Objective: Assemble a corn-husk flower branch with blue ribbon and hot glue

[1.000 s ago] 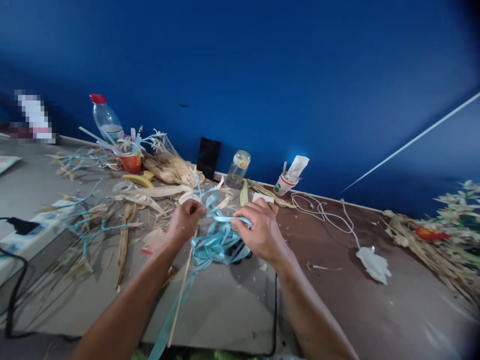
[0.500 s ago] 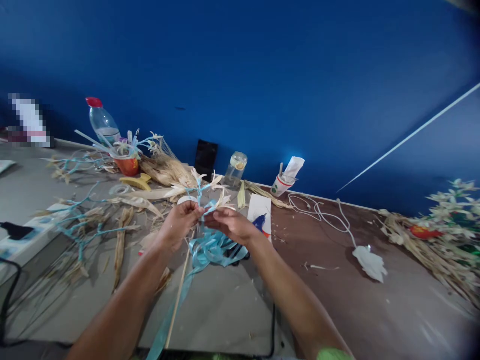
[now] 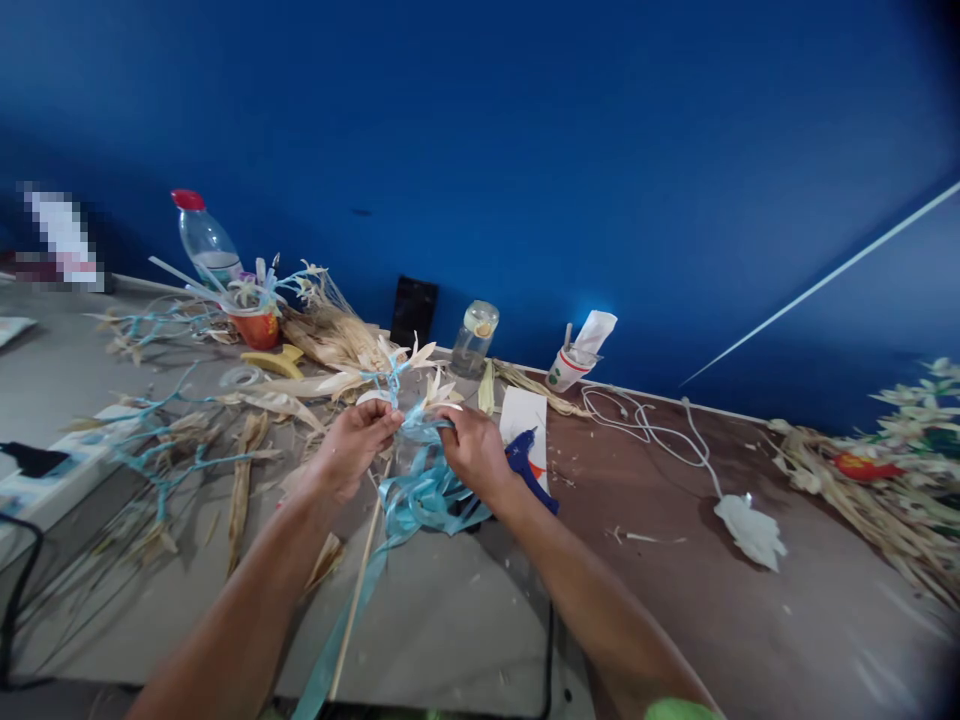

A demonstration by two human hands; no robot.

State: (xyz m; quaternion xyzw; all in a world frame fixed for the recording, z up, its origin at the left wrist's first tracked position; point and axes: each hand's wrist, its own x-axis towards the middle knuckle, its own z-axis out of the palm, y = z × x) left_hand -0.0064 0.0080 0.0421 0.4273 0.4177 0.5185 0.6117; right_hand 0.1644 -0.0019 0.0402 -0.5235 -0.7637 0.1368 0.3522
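Observation:
My left hand (image 3: 356,445) pinches the stem of a flower branch (image 3: 394,375), which has pale husk-like petals and light blue wrapping. To its right, my right hand (image 3: 476,452) is closed on a light blue ribbon (image 3: 424,500) beside the stem. A loose heap of that ribbon lies below both hands, and one strand runs down to the table's front edge. A thin wooden stick (image 3: 358,590) slants alongside that strand. Just right of my right hand, a blue glue gun (image 3: 531,468) rests partly on a white card (image 3: 523,408).
Blue-wrapped branches (image 3: 161,470) and dried husks (image 3: 241,490) cover the left side, near a white power strip (image 3: 45,490). Behind stand a red cup (image 3: 255,328), a bottle (image 3: 202,235), a glass jar (image 3: 474,340) and a white cup (image 3: 568,368). A white cable (image 3: 637,420) lies right.
My right hand has moved slightly right, away from my left hand, drawing the ribbon out between them. My left hand stays on the stem. More of the glue gun shows.

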